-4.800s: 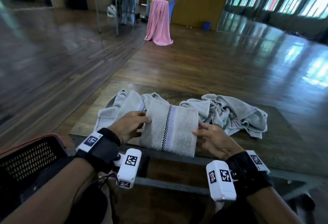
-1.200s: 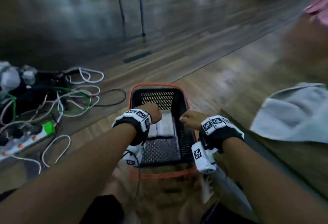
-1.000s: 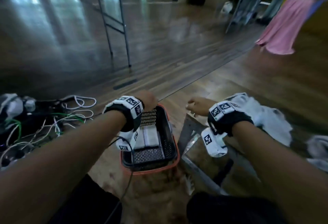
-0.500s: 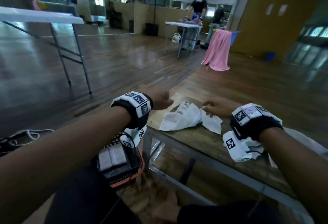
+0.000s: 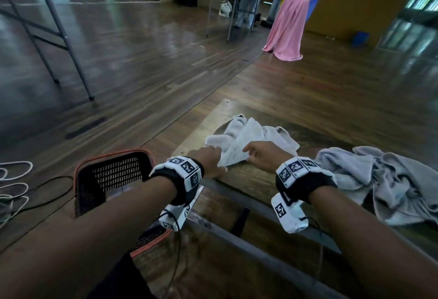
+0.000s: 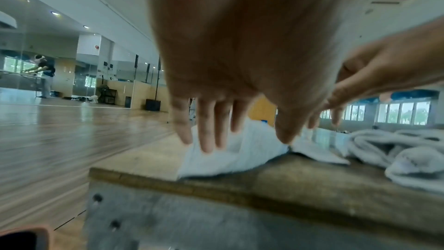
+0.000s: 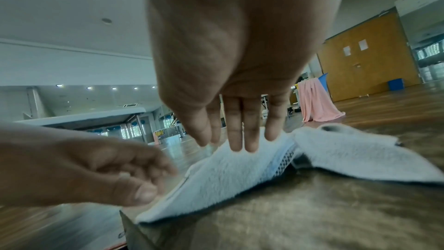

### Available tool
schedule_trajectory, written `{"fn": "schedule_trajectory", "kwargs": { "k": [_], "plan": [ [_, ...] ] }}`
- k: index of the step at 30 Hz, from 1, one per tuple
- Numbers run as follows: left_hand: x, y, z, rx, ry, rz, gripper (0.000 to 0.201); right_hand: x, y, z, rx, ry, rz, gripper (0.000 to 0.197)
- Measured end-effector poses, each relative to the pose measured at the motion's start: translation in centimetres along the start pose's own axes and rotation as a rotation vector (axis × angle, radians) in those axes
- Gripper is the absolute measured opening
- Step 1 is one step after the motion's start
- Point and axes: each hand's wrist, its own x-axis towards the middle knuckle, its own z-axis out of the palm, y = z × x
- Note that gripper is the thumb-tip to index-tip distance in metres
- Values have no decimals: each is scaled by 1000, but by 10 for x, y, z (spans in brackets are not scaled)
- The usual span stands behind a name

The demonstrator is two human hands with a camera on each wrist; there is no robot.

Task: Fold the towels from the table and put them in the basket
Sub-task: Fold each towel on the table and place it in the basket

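Note:
A crumpled pale grey towel lies at the left corner of the wooden table. My left hand reaches its near left edge with straight fingers over the cloth. Beside it, my right hand hovers at the towel's near right part, its fingers straight and just touching the pile. Neither hand grips anything. The towel's checked band shows in the right wrist view. A second rumpled grey towel lies to the right. The black basket with an orange rim stands on the floor to the left, its inside hidden by my arm.
White and black cables lie on the floor left of the basket. A folding table's legs stand at far left. A pink cloth hangs in the background beside another table with people at it. The table's metal frame runs below my wrists.
The folded towel went into the basket, then my view swung back to the table. Both hands have moved forward from curled to straight fingers and now meet the crumpled towel.

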Motion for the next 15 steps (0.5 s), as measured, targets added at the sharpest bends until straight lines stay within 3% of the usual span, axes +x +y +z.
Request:
{"fn": "schedule_trajectory", "kwargs": {
  "k": [3,6,11,15],
  "plan": [
    [16,-21,23,18,99,-5,52,21,-2,22,-76,97,-95,47],
    [22,-39,42,-5,158,52,33,36,-6,42,-275,121,-215,54],
    [22,-49,56,30,306,143,21,35,3,64,-513,182,-224,50],
    [12,-38,46,20,366,206,22,22,7,60,-502,200,-220,44]
  ]
}}
